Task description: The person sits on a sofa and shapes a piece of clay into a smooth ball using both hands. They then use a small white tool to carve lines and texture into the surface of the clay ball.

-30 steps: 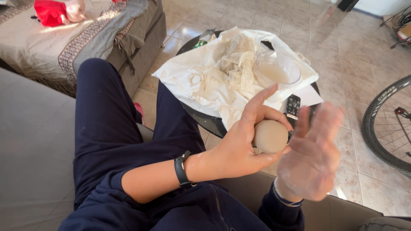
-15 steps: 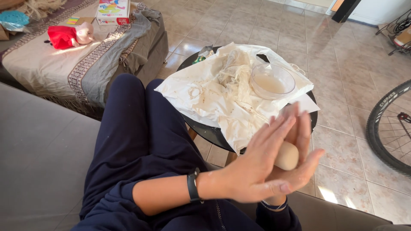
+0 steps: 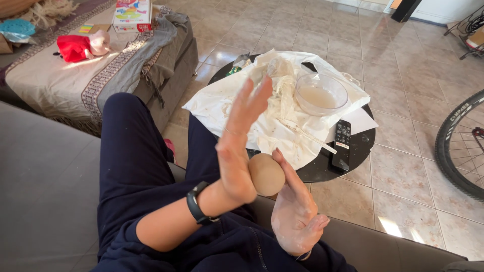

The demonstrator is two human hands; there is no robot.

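A smooth tan ball (image 3: pixel 266 174), about fist-sized, is pressed between my two flat palms above my lap. My left hand (image 3: pixel 239 146), with a black band on its wrist, stands edge-up, its fingers stretched straight toward the table and the heel of its palm against the ball. My right hand (image 3: pixel 295 211) lies under and to the right of the ball, palm up and dusted with pale residue, its fingers reaching up past the ball. My legs in dark blue trousers (image 3: pixel 131 166) stretch out to the left.
A round black table (image 3: pixel 360 146) ahead carries a stained white cloth (image 3: pixel 282 116), a glass bowl (image 3: pixel 321 94) of cloudy liquid and a black remote (image 3: pixel 342 145). There is a bicycle wheel (image 3: pixel 461 146) at the right and a daybed (image 3: pixel 60 80) with a red toy (image 3: pixel 75 48) at the left.
My left hand slid forward across the ball, so its fingers now point toward the table. My right hand drew back beneath the ball, which stays between the palms.
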